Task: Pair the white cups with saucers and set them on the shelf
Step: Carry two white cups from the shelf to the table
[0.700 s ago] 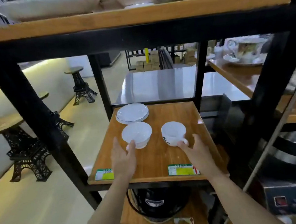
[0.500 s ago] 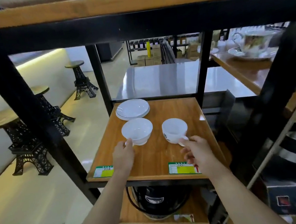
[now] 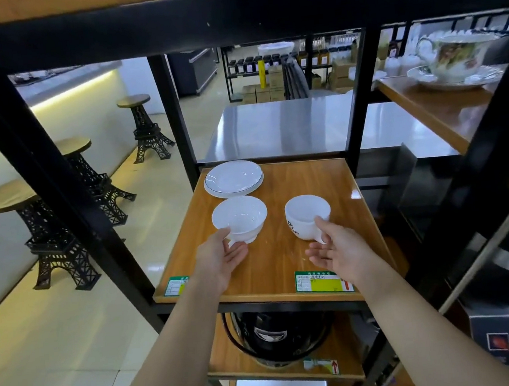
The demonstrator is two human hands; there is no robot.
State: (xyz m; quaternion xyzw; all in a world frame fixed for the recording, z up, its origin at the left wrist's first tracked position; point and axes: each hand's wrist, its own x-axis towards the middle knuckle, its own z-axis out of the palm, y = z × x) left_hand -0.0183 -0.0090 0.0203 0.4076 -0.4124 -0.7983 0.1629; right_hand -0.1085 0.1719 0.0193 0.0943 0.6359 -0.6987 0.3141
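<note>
Two white cups stand side by side on the wooden shelf (image 3: 277,187). The left cup (image 3: 239,216) is wide and footed; the right cup (image 3: 307,214) carries a small black mark. Both have their handles turned toward me. Behind the left cup lies a stack of white saucers (image 3: 232,177). My left hand (image 3: 222,260) is open, thumb against the left cup's near rim, fingers under its handle. My right hand (image 3: 339,251) is open too, thumb touching the right cup's rim beside the handle, fingers spread below. Neither cup is lifted.
Black frame posts (image 3: 176,116) flank the shelf and a black beam (image 3: 228,19) runs close overhead. A black appliance (image 3: 277,335) sits on the shelf below. A floral cup on a saucer (image 3: 460,55) stands on the neighbouring shelf at right. Tower-shaped stools (image 3: 47,233) stand at left.
Both hands have turned palm-inward and opened, thumbs now against the cups' near rims. The view has tilted down and drawn closer. The cups and saucers have not moved.
</note>
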